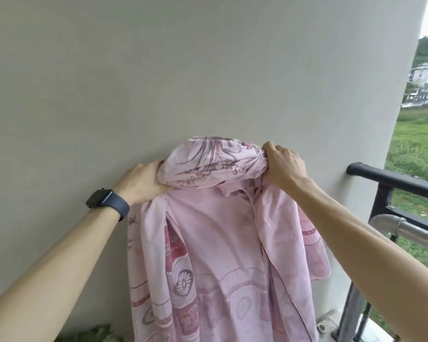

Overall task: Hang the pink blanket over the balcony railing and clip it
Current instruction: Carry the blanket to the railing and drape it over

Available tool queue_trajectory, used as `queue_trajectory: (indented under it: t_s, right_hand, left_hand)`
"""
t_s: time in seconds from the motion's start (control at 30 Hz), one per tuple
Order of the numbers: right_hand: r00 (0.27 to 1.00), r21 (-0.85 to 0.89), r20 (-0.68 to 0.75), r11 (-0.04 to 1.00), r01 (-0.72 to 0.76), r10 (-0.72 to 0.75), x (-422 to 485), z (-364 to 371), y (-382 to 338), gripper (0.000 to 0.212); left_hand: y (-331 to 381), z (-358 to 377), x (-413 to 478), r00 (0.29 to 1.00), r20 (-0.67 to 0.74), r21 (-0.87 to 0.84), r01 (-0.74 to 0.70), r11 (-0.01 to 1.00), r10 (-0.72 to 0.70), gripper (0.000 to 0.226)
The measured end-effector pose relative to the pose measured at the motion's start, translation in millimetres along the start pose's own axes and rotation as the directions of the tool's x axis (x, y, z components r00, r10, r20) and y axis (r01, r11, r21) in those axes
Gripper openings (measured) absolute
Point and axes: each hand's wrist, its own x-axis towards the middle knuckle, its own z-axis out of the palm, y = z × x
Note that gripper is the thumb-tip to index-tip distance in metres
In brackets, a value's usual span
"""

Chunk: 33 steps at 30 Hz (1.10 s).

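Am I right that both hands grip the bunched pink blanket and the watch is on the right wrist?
Not quite: the head view shows the watch on the left wrist; the left hand and right hand do grip the pink blanket.

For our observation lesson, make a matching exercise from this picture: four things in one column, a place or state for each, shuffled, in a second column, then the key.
Things
1. pink blanket
2. watch
3. black railing
4. steel tube

Places or states
A. shiny, just below the dark top bar
B. strapped on the left wrist
C. bunched at the top, gripped by the left hand and the right hand
D. at the right, no cloth on it

Pairs: 1-C, 2-B, 3-D, 4-A
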Motion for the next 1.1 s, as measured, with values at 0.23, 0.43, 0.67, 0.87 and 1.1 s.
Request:
queue_trajectory:
  t_s: [0.23,0.43,0.67,0.87,1.1]
  right_hand:
    - [0.899,-0.139,0.429,0.99,-0.024,0.083,1.8,-7.0,10.3,0.013]
    - [0.996,-0.072,0.045,0.995,-0.072,0.076,-4.6,-1.3,26.9,0.042]
    - [0.975,-0.377,0.15,0.921,-0.094,0.161,-8.1,14.3,50.1,0.033]
    - [0.939,-0.1,0.071,0.939,-0.33,0.337,4.6,-3.6,73.5,0.031]
    - [0.894,-0.006,-0.034,0.895,-0.447,0.446,-30.6,-79.2,133.0,0.041]
  left_hand:
    - [7.3,24.8,-3.0,0.997,0.047,0.085,0.052,0.995,-0.057,0.017]
    - [30.7,28.3,7.7,0.984,0.137,-0.495,0.168,0.853,-0.114,0.03]
    - [37.1,50.4,11.8,0.98,0.201,-0.173,0.022,0.985,0.014,0.022]
    - [99.0,33.3,31.4,0.999,-0.039,-0.193,-0.039,0.981,0.032,0.052]
    - [188.3,10.0,20.6,0.967,-0.081,-0.254,-0.255,0.933,0.242,0.047]
